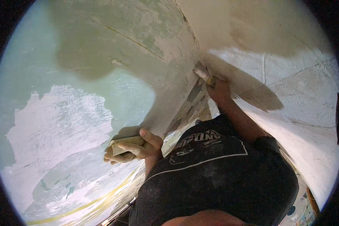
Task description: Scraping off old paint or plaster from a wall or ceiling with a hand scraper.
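My right hand (pixel 219 90) is wrapped round the short handle of a putty knife (pixel 201 71). The blade points up and left, at the corner where the green-grey wall (pixel 128 41) meets the pale wall (pixel 245 62). Whether its edge touches the surface is hard to tell. Lower and to the left, my left hand (pixel 148 145) grips a beige, folded, block-like piece (pixel 127 146); its exact kind cannot be made out. The thumb rises beside it while the fingers curl underneath.
A crack (pixel 187 22) runs down the corner. A rough white patch (pixel 64 116) covers part of the left wall. Yellow tape or a stripe (pixel 77 209) curves along the lower left. Tiles and a round whitish thing (pixel 294 210) show at lower right.
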`<state>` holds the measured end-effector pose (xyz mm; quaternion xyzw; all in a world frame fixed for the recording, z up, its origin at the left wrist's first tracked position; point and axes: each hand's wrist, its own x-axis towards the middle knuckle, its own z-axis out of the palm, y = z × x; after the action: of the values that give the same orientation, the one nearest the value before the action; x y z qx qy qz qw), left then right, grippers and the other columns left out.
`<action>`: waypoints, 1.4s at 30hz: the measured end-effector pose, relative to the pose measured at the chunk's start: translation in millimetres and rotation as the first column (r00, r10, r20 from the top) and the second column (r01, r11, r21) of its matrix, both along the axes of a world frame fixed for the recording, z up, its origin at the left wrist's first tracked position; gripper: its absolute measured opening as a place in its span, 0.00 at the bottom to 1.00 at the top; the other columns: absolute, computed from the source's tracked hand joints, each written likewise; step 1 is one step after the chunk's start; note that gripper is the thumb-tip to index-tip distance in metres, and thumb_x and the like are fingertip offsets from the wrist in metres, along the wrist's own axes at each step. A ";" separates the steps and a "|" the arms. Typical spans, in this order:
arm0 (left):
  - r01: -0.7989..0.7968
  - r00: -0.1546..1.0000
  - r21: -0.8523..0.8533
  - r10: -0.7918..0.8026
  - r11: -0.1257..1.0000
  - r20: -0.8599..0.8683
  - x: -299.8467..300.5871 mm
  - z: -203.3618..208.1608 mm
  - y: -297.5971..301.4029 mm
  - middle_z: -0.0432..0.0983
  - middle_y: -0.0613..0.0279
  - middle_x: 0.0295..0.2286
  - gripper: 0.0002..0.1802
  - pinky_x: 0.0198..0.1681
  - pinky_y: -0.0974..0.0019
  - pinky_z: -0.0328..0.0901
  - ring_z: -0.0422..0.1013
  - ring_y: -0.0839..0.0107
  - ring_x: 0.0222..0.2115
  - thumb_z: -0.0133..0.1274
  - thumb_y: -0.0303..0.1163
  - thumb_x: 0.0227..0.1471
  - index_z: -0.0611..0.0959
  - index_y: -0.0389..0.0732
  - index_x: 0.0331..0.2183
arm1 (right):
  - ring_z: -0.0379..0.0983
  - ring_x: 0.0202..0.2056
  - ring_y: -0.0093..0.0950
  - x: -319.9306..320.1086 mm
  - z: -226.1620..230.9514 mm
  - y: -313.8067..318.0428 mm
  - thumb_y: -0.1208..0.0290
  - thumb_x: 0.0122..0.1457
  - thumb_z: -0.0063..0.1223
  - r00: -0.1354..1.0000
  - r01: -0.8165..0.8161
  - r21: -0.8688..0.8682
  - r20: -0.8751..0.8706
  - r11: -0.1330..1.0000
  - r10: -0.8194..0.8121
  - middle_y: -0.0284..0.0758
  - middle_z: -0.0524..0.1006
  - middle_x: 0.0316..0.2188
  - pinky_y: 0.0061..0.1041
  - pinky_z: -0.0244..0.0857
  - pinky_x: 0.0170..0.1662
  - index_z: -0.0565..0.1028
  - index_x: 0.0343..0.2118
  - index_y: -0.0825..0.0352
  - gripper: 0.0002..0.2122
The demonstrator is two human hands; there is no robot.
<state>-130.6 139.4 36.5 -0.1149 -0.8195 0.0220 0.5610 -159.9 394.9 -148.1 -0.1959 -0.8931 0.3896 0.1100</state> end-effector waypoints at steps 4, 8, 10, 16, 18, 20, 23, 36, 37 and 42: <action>0.022 1.000 -0.025 -0.022 0.999 -0.005 -4.2 0.9 -4.6 0.30 0.35 0.62 0.41 0.59 0.29 0.28 0.30 0.36 0.63 0.47 0.48 0.56 0.54 0.41 0.63 | 0.76 0.34 0.47 0.2 -11.3 1.9 0.64 0.50 0.55 0.995 0.005 -0.066 0.095 0.998 0.002 0.49 0.77 0.27 0.42 0.68 0.39 0.76 0.32 0.68 0.12; 0.038 0.999 0.020 -0.038 0.999 0.006 0.0 -0.9 0.5 0.29 0.35 0.62 0.41 0.59 0.29 0.27 0.30 0.36 0.63 0.47 0.49 0.56 0.54 0.39 0.63 | 0.77 0.34 0.46 -4.6 -12.3 -2.5 0.59 0.49 0.56 0.999 -0.042 -0.090 -0.020 0.995 0.041 0.47 0.79 0.31 0.41 0.71 0.42 0.77 0.42 0.63 0.19; 0.002 1.000 0.002 -0.002 1.000 0.015 -0.7 0.1 1.0 0.30 0.35 0.62 0.41 0.59 0.30 0.27 0.31 0.36 0.63 0.46 0.50 0.56 0.54 0.39 0.63 | 0.77 0.34 0.46 -2.6 -24.9 -1.1 0.59 0.49 0.56 0.998 -0.052 -0.016 -0.020 0.999 0.052 0.48 0.79 0.31 0.41 0.71 0.41 0.77 0.42 0.64 0.18; 0.038 0.999 0.007 -0.038 0.999 0.001 -0.8 -2.4 -7.8 0.31 0.32 0.62 0.41 0.58 0.29 0.23 0.30 0.34 0.63 0.46 0.51 0.56 0.54 0.42 0.64 | 0.76 0.33 0.47 -1.2 -14.8 -6.7 0.58 0.49 0.58 0.997 -0.073 -0.042 0.019 0.996 0.074 0.49 0.78 0.30 0.42 0.71 0.41 0.76 0.41 0.67 0.20; 0.006 1.000 0.023 -0.006 1.000 0.019 3.3 -6.7 -8.8 0.32 0.32 0.62 0.42 0.58 0.29 0.23 0.30 0.34 0.62 0.47 0.51 0.55 0.54 0.42 0.64 | 0.76 0.34 0.48 -7.7 14.4 -11.1 0.63 0.49 0.55 0.999 -0.036 -0.102 -0.042 0.994 0.031 0.48 0.78 0.29 0.42 0.69 0.41 0.78 0.35 0.66 0.13; 0.005 0.999 0.042 -0.006 0.999 0.033 0.7 -7.4 -4.9 0.32 0.32 0.61 0.42 0.57 0.28 0.22 0.30 0.33 0.62 0.47 0.52 0.55 0.54 0.43 0.64 | 0.76 0.33 0.48 1.9 -21.6 -3.6 0.63 0.49 0.55 1.000 -0.012 -0.097 0.011 0.995 0.013 0.48 0.78 0.29 0.42 0.69 0.40 0.78 0.35 0.66 0.13; -0.007 0.999 0.056 0.005 0.998 0.032 -0.9 -8.7 -8.5 0.33 0.31 0.61 0.42 0.57 0.28 0.21 0.31 0.33 0.62 0.47 0.52 0.55 0.54 0.44 0.64 | 0.76 0.34 0.48 6.6 -36.4 -1.4 0.61 0.51 0.55 0.995 -0.017 -0.093 0.095 0.996 0.026 0.48 0.78 0.29 0.42 0.70 0.41 0.77 0.37 0.66 0.15; 0.009 0.999 -0.033 -0.008 0.999 0.035 0.3 1.8 -5.7 0.31 0.32 0.62 0.41 0.59 0.32 0.24 0.31 0.36 0.62 0.47 0.49 0.55 0.53 0.42 0.64 | 0.76 0.32 0.48 5.8 -7.9 -15.4 0.62 0.51 0.55 1.000 -0.016 -0.044 -0.001 0.999 0.016 0.48 0.78 0.29 0.44 0.69 0.38 0.76 0.37 0.67 0.14; -0.001 1.000 -0.042 0.000 0.999 -0.005 -0.4 2.7 -5.0 0.33 0.36 0.62 0.41 0.59 0.30 0.32 0.37 0.36 0.61 0.47 0.50 0.55 0.54 0.45 0.64 | 0.76 0.32 0.48 5.8 -10.8 -14.2 0.62 0.51 0.55 1.000 -0.014 -0.045 0.003 0.999 0.014 0.48 0.78 0.29 0.44 0.69 0.38 0.76 0.37 0.67 0.14; 0.050 0.998 -0.020 -0.049 0.999 0.040 -1.1 -3.5 -6.9 0.31 0.32 0.61 0.41 0.59 0.33 0.24 0.29 0.35 0.62 0.46 0.49 0.56 0.53 0.42 0.64 | 0.77 0.36 0.45 13.0 -52.9 -5.9 0.60 0.51 0.55 0.972 -0.006 0.072 0.233 0.997 -0.011 0.45 0.79 0.32 0.42 0.71 0.42 0.76 0.42 0.64 0.18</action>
<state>-131.7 132.5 33.0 -0.1415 -0.8270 0.0143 0.5439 -146.9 389.1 -201.0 -0.2374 -0.9132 0.3311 0.0120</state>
